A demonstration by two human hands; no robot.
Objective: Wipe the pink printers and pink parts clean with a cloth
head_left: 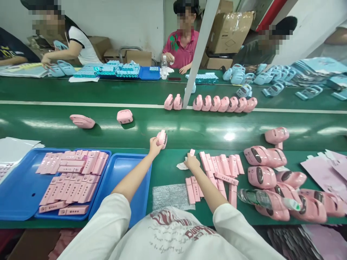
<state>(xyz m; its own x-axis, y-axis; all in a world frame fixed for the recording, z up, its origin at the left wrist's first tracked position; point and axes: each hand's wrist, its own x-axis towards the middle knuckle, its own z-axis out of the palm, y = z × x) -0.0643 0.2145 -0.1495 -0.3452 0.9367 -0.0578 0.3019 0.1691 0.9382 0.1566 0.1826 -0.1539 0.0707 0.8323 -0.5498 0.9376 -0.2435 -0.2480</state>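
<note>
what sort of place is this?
Probably a factory assembly or packing line: people line the far side of long green benches, matching pink cases stand in a row, and a blue tray holds many pink bars.

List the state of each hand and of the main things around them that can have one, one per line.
Left hand, closed on a pink device
Right hand, closed on a pink bar
White wipe, crumpled, at the right hand
Blue tray, loaded with stacked pink pieces
Device row, lined up
Near bottle, on its side
Far bottle, upright
Grey sheet, spread flat
</note>
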